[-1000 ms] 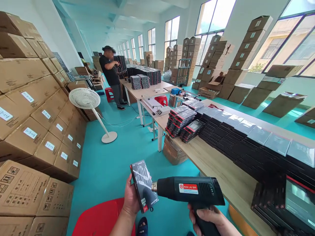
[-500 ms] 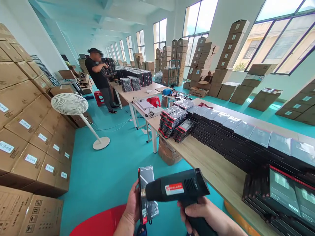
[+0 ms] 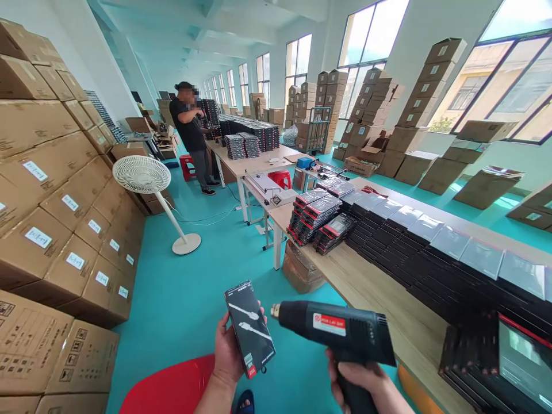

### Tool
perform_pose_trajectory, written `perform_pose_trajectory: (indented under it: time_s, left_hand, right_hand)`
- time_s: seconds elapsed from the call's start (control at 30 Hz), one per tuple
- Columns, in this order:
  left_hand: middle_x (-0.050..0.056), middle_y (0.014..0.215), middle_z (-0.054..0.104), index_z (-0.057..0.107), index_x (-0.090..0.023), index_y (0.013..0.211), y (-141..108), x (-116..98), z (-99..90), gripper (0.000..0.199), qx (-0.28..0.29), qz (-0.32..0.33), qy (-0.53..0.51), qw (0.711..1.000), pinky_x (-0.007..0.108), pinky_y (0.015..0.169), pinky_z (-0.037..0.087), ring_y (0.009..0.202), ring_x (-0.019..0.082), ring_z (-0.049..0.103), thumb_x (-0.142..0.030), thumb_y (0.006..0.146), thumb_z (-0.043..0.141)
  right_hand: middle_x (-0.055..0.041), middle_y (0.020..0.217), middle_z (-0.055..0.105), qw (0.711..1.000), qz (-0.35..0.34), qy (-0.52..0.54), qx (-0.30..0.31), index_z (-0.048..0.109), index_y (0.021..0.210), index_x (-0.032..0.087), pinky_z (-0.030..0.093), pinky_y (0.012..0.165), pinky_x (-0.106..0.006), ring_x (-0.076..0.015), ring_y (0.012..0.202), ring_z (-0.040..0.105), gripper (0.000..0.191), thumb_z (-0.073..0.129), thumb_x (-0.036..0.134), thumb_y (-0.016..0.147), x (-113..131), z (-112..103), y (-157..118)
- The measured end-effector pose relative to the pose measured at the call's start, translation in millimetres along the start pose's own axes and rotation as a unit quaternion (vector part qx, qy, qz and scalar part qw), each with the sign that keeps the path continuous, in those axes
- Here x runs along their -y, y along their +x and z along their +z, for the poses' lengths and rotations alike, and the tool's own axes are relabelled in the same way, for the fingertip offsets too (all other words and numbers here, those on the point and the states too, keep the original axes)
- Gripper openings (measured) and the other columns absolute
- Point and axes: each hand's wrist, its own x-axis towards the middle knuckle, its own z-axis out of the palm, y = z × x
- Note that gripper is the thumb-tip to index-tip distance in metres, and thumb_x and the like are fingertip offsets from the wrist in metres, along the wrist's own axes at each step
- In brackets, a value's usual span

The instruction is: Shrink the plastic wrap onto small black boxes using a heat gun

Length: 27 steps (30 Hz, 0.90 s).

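Observation:
A black retail box [image 3: 250, 328] with white cable plugs printed on its face is gripped in my left hand [image 3: 227, 352], tilted toward me. Its lower end carries a small red label. My right hand [image 3: 357, 376] is wrapped round the handle of a dark heat gun [image 3: 334, 326] with a red and white sticker. The metal nozzle points left at the box, with a gap between them. Just right of the heat gun, several black boxes [image 3: 470, 351] with red edges are stacked on the wooden table [image 3: 357, 270].
Long rows of black packages [image 3: 401, 241] cover the table on my right. A red chair [image 3: 172, 385] stands below my left arm. A white fan [image 3: 144, 175] and cartons [image 3: 64, 213] line the left. A person [image 3: 192, 132] in black stands at a farther table.
The box in my left hand has turned its printed face toward me and moved slightly left. The heat gun has shifted right, away from the box. The whole view has swung left.

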Motion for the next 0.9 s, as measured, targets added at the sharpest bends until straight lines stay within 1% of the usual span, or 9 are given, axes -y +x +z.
perform_pose_trajectory:
  time_s: [0.07,0.2,0.33,0.4,0.57,0.7,0.8,0.83,0.9]
  left_hand:
    - [0.019,0.115,0.075,0.062,-0.011,0.134,-4.3,-0.4,3.8,0.056,-0.003,-0.032,0.017,0.999,0.048,0.092,0.056,0.104,0.035,0.072,-0.042,0.088,0.059]
    - [0.019,0.114,0.076,0.06,-0.01,0.135,-6.8,3.2,7.1,0.055,-0.026,-0.067,0.036,0.997,0.046,0.088,0.057,0.101,0.035,0.073,-0.035,0.086,0.061]
    - [0.017,0.109,0.077,0.064,-0.016,0.13,-4.6,7.9,6.6,0.05,-0.062,-0.088,0.039,0.993,0.051,0.083,0.059,0.097,0.038,0.074,-0.035,0.083,0.062]
    - [0.017,0.106,0.078,0.066,-0.016,0.127,-3.7,9.7,6.3,0.048,-0.071,-0.088,0.048,0.992,0.05,0.08,0.059,0.093,0.038,0.075,-0.034,0.083,0.062]
    - [0.019,0.095,0.079,0.069,-0.007,0.12,-2.4,13.7,4.2,0.047,-0.046,-0.103,0.084,0.99,0.044,0.071,0.06,0.077,0.033,0.076,-0.038,0.085,0.06]
    - [0.018,0.088,0.079,0.071,-0.007,0.112,-1.0,17.4,1.2,0.043,-0.047,-0.103,0.12,0.986,0.039,0.061,0.058,0.07,0.031,0.075,-0.04,0.084,0.063]
    - [0.016,0.082,0.079,0.072,-0.008,0.108,-0.7,19.6,3.7,0.041,-0.058,-0.116,0.141,0.982,0.037,0.058,0.057,0.071,0.031,0.075,-0.041,0.084,0.065]
    - [0.015,0.078,0.078,0.072,-0.008,0.105,-0.9,20.0,6.0,0.041,-0.064,-0.124,0.147,0.979,0.037,0.057,0.057,0.07,0.031,0.075,-0.042,0.085,0.064]
    - [0.012,0.07,0.077,0.073,-0.009,0.1,-1.8,20.2,11.5,0.037,-0.083,-0.121,0.152,0.977,0.036,0.056,0.056,0.065,0.03,0.074,-0.043,0.086,0.063]
  right_hand:
    - [-0.0024,0.077,0.067,0.998,-0.021,0.063,-0.003,0.075,0.092,0.015,0.042,0.05,-0.023,-0.0136,0.06,0.058,0.038,0.085,0.041,0.066,10.4,-1.6,2.3]
    - [-0.0016,0.075,0.066,0.993,0.004,0.117,0.003,0.075,0.092,0.013,0.043,0.048,-0.019,-0.0106,0.059,0.058,0.035,0.086,0.035,0.067,21.8,-8.0,7.6]
    - [-0.0018,0.076,0.067,0.993,0.011,0.121,0.004,0.074,0.094,0.013,0.046,0.049,-0.019,-0.0104,0.06,0.06,0.032,0.083,0.033,0.071,20.2,-9.6,9.3]
    - [-0.0017,0.077,0.067,0.993,0.017,0.117,0.006,0.074,0.095,0.013,0.046,0.05,-0.019,-0.0103,0.061,0.06,0.032,0.083,0.033,0.072,19.5,-9.2,9.0]
    - [-0.0013,0.077,0.067,0.995,0.019,0.101,0.007,0.073,0.095,0.014,0.046,0.05,-0.019,-0.0103,0.06,0.06,0.035,0.084,0.035,0.07,20.8,-9.7,12.2]
    - [-0.0021,0.074,0.068,0.996,0.006,0.091,0.013,0.073,0.093,0.012,0.045,0.049,-0.02,-0.0114,0.059,0.06,0.034,0.083,0.035,0.069,22.6,-2.3,17.6]
    - [-0.0026,0.075,0.068,0.998,-0.02,0.051,0.017,0.072,0.094,0.012,0.044,0.049,-0.022,-0.0128,0.059,0.06,0.033,0.078,0.036,0.071,28.2,11.0,15.3]
    - [-0.0024,0.074,0.068,0.999,-0.02,0.013,0.029,0.071,0.094,0.013,0.043,0.05,-0.023,-0.0134,0.059,0.059,0.033,0.076,0.035,0.071,31.3,15.6,12.8]
    - [-0.0014,0.067,0.065,0.989,-0.003,-0.126,0.082,0.07,0.087,0.014,0.042,0.051,-0.025,-0.0138,0.056,0.056,0.025,0.073,0.031,0.069,38.7,22.9,6.5]
